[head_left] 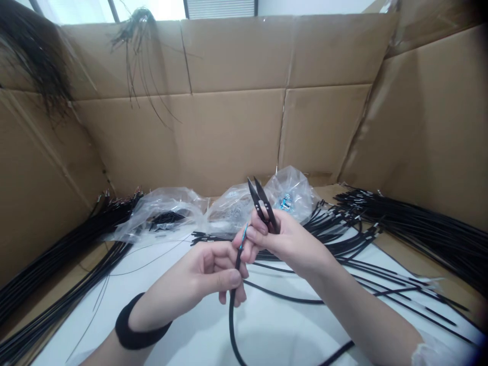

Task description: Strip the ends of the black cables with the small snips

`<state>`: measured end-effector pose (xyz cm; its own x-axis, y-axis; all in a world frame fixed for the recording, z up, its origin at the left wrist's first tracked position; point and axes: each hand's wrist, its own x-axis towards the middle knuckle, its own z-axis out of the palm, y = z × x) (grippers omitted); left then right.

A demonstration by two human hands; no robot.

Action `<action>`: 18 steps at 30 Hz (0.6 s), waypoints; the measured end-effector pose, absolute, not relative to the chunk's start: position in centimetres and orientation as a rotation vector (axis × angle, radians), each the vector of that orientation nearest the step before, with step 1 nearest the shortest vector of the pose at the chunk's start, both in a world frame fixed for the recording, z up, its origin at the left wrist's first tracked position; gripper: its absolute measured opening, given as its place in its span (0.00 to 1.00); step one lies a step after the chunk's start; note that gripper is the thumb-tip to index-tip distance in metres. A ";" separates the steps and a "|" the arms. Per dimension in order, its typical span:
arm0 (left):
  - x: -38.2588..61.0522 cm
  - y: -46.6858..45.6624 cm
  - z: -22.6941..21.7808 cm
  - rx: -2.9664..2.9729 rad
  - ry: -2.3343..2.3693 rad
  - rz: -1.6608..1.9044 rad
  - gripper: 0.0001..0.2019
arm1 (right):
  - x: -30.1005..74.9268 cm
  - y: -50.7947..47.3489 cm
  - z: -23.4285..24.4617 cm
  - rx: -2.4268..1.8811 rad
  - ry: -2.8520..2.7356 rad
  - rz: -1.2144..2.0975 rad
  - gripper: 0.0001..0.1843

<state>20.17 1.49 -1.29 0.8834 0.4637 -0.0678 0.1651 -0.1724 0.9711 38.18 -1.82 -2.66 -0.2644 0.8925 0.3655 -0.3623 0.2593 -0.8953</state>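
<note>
Worktop (190, 330): before the cardboard wall (229, 127)
Plastic bags (168, 201): far on the worktop, near the wall
Left cables (99, 223): left of the bags
Right cables (412, 218): right of the bags
Cable (232, 310): in left hand (209, 269), above the worktop
Snips (267, 204): in right hand (284, 236)

Long round blk rubbery cable (232, 310), solid dk, w/ thin bright-blue wire end (244, 237). Slim pointed blk metal snips (268, 207) w/ small silvery dots. Round blk cloth wristband (143, 333), plain; ruffled wht fabric cuff (434, 354). Flat wht tabletop (190, 325). Big folded brn cardboard panels (229, 137), dk crease lines. Long thin blk cable pile at R (415, 223), wht marks nr ends. Crumpled clear plastic bag (293, 179) w/ shiny blue bits (284, 201). Slatted pale-gry blind (221, 8), horiz. stripes.
</note>
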 end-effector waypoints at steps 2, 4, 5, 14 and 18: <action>20.0 1.0 -1.5 2.063 0.676 0.552 0.09 | 37.8 -2.1 -2.8 -0.624 -1.269 1.263 0.16; 19.9 0.4 -1.7 2.400 0.873 1.020 0.11 | 37.3 -2.3 -2.8 -0.657 -1.233 1.243 0.16; 19.9 0.1 -1.8 2.531 0.930 1.225 0.14 | 37.0 -2.3 -2.9 -0.666 -1.230 1.245 0.15; 20.5 -0.2 -2.1 2.830 0.916 1.295 0.04 | 35.7 -1.7 -3.6 -0.812 -1.278 1.234 0.10; 20.8 -0.2 -2.3 2.789 0.891 1.417 0.03 | 35.7 -1.6 -3.6 -0.852 -1.305 1.186 0.05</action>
